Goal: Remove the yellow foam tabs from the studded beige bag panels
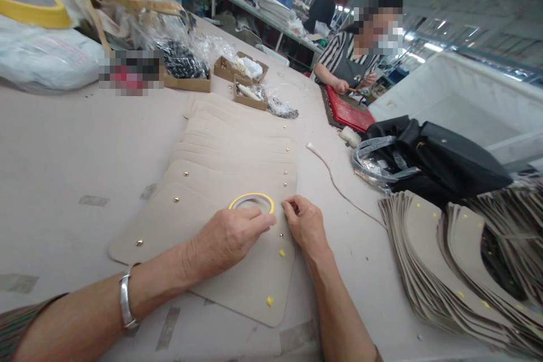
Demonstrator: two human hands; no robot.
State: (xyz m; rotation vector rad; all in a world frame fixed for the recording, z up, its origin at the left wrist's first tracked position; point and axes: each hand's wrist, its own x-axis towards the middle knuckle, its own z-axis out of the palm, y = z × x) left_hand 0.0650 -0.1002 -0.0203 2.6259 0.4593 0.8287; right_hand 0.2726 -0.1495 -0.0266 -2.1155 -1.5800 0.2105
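A pale, smooth bench point(85, 141), marked with greyish tape patches, carries the work. Beige flat panels with rounded corners point(235, 153) overlap on it in a row, long axis running away from the person, the near end between the forearms. To the right lies a fanned stack of beige and dark curved pieces point(418, 237); behind it rests a black bag with plastic-wrapped handles point(453, 153). Farther off, a person in a striped top point(352, 62) is at a red tray-like object point(350, 110).

The left hand point(229, 235) reaches across the panels, its fingers closed over the near side of a roll of yellow tape point(271, 202). The right hand point(306, 223) is at the right border of the row, thumb and forefinger pressed together; whether they pinch anything cannot be told.

Key relation: the roll lies just left of the right fingertips, a narrow gap between. The right hand is the nearer to the panels' right edge, its fingertips just beyond a small metal rivet point(281, 236). Nearer the person, along the same edge, two small yellow tape pieces point(270, 301) sit on the panels, one close to the rivet, the other near the rounded corner.
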